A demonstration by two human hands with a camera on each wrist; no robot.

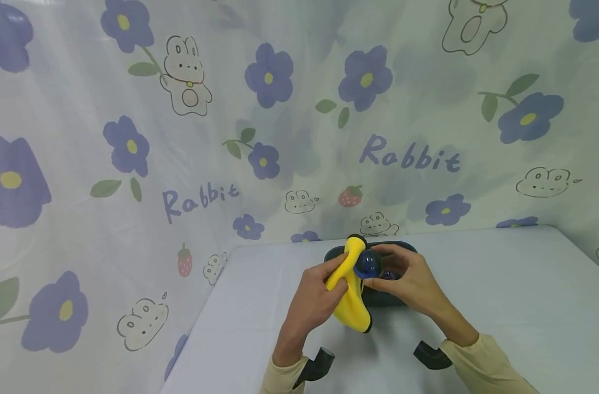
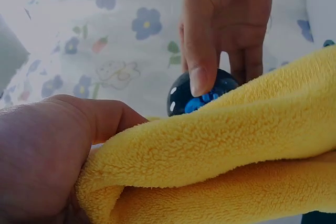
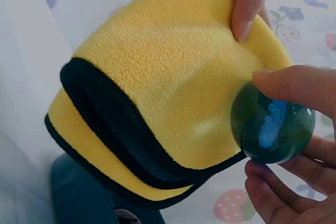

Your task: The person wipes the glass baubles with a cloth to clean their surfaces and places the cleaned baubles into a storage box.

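Note:
My left hand (image 1: 315, 293) grips a folded yellow plush cloth (image 1: 352, 307) with dark edging, the thumb on its near face. Beside it, my right hand (image 1: 419, 280) holds a clear glass-like ball (image 1: 370, 264) by the thumb and fingertips. In the right wrist view the ball (image 3: 273, 124) looks dark green with a bright blue shape inside, and it overlaps the edge of the cloth (image 3: 178, 72). From the left wrist, the ball (image 2: 179, 94) shows behind the cloth (image 2: 220, 135), its lower part hidden.
Behind and below the hands, a dark oval container (image 1: 335, 251) stands on the white-covered table (image 1: 496, 284). Another shiny ball (image 1: 390, 275) shows inside it, partly covered by the right hand. A flower-and-rabbit patterned curtain (image 1: 309, 137) hangs at the back and left.

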